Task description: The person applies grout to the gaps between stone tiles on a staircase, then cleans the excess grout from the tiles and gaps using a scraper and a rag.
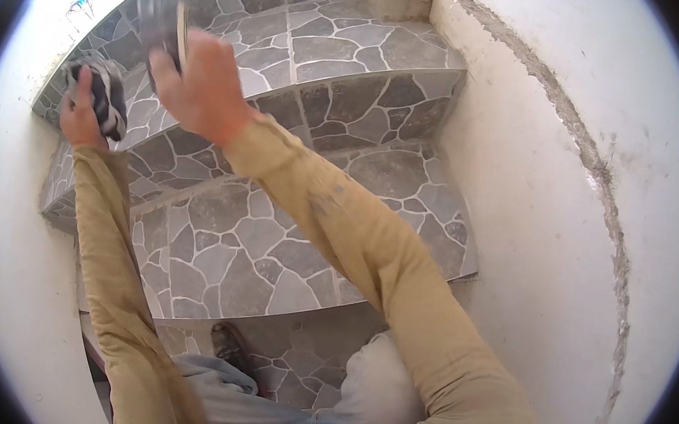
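At the upper left, my left hand is closed round a crumpled grey, black and white cloth, with the thumb lying across its front. My right hand, smeared by motion, grips a flat dark tool with a pale edge that points up and away from me. What kind of tool this is I cannot tell. Both hands are raised over the upper steps, the right one overlapping a stone-patterned tiled step in this view.
Tiled stairs with pale joints climb ahead of me, including a wide lower tread. A white wall with a rough plaster groove rises on the right. Another white wall stands on the left. My dark shoe is below.
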Tool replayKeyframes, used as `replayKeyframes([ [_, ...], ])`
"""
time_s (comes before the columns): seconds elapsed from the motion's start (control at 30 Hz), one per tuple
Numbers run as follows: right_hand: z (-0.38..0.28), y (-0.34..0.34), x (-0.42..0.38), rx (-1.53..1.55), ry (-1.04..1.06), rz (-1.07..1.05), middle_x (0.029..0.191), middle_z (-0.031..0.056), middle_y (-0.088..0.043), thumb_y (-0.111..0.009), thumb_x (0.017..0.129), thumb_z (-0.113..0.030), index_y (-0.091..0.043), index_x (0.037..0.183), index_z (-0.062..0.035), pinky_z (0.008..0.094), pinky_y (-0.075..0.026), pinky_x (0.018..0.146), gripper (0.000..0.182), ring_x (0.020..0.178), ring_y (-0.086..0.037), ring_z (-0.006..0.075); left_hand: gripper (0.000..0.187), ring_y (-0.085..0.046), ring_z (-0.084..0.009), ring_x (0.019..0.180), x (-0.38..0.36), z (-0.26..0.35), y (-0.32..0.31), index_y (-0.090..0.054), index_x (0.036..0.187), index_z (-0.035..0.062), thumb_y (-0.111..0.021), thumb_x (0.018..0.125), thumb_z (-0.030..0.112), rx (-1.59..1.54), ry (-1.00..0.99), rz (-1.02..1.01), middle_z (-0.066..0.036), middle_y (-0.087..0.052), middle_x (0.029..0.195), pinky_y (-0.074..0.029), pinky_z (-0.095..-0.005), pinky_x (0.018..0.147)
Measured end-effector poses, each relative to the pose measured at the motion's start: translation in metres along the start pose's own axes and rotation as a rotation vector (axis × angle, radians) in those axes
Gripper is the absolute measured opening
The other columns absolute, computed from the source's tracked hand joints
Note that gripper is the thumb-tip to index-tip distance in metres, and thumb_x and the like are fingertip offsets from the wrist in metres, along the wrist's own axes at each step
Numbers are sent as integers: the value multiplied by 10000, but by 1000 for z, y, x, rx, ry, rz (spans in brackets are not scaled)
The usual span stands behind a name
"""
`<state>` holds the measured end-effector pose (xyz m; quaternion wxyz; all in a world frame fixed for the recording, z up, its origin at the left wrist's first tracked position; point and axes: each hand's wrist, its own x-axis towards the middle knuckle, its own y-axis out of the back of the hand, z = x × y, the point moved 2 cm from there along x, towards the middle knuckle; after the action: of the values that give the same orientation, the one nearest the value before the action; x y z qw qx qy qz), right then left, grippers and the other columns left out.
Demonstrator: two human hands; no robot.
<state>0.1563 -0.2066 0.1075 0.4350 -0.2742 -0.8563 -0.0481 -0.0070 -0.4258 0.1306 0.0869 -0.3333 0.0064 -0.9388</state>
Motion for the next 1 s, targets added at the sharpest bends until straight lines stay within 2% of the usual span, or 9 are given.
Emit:
replayKeyframes([
  [0.13,-10,-53,47,87,38,262,758,234,-616,-602,909,-166,-636,785,39,490,-478,663,242,715,-621,426,466,-702,-200,896,2,41,-27,-663,1173,-34,-737,918,349,-222,-49,31,-115,-707,1074,-570,-304,787],
  [0.27,8,-60,18,-84,88,562,841,244,-617,-581,942,-165,-625,850,47,520,-472,675,235,760,-609,451,351,-716,-235,886,-10,18,-38,-648,1159,-19,-611,983,283,-474,81,40,-129,-705,1042,-593,-342,756],
  [0.47,80,18,-120,-490,-71,796,833,202,-614,-560,1009,-230,-601,927,21,494,-472,652,268,740,-620,398,318,-677,-210,920,-29,24,-78,-662,1071,80,-505,1008,350,-796,230,-105,-50,-695,1045,-561,-353,811],
  [0.57,55,54,-146,-641,-14,940,826,186,-616,-561,1017,-243,-601,951,18,482,-474,663,272,754,-627,375,308,-668,-207,923,-39,24,-95,-654,1066,81,-516,1002,350,-920,265,-143,-49,-688,1034,-553,-358,815],
  [0.67,51,76,-178,-958,-78,891,866,193,-619,-583,987,-202,-609,1013,17,487,-481,693,222,806,-631,386,388,-662,-228,911,-53,16,-100,-590,1167,31,-569,987,373,-999,320,-153,-87,-652,1067,-566,-348,765],
  [0.73,60,71,-186,-1109,-173,805,911,200,-622,-597,966,-173,-615,1057,17,491,-486,710,211,846,-632,393,308,-656,-201,970,-58,18,-96,-654,1094,94,-533,996,360,-1047,348,-151,-41,-677,1090,-550,-372,822],
  [0.8,95,59,-204,-1324,-418,449,1034,215,-609,-611,918,-137,-600,1158,2,488,-509,775,278,927,-618,415,311,-644,-199,997,-49,14,-96,-652,1101,102,-535,993,369,-1083,362,-173,-41,-667,1116,-547,-375,824],
  [0.93,134,18,-215,-1167,-377,329,1200,224,-541,-624,816,-52,-514,1309,10,476,-510,894,510,1079,-579,425,309,-646,-210,952,-43,28,-83,-649,1084,120,-516,988,381,-1024,382,-236,-42,-662,1055,-539,-382,776],
  [1.0,134,7,-214,-1068,-396,472,1255,242,-503,-628,800,-11,-463,1367,-7,464,-481,953,590,1103,-552,425,308,-649,-213,927,-39,27,-70,-649,1073,126,-507,985,385,-941,326,-308,-43,-660,1027,-535,-383,752],
])
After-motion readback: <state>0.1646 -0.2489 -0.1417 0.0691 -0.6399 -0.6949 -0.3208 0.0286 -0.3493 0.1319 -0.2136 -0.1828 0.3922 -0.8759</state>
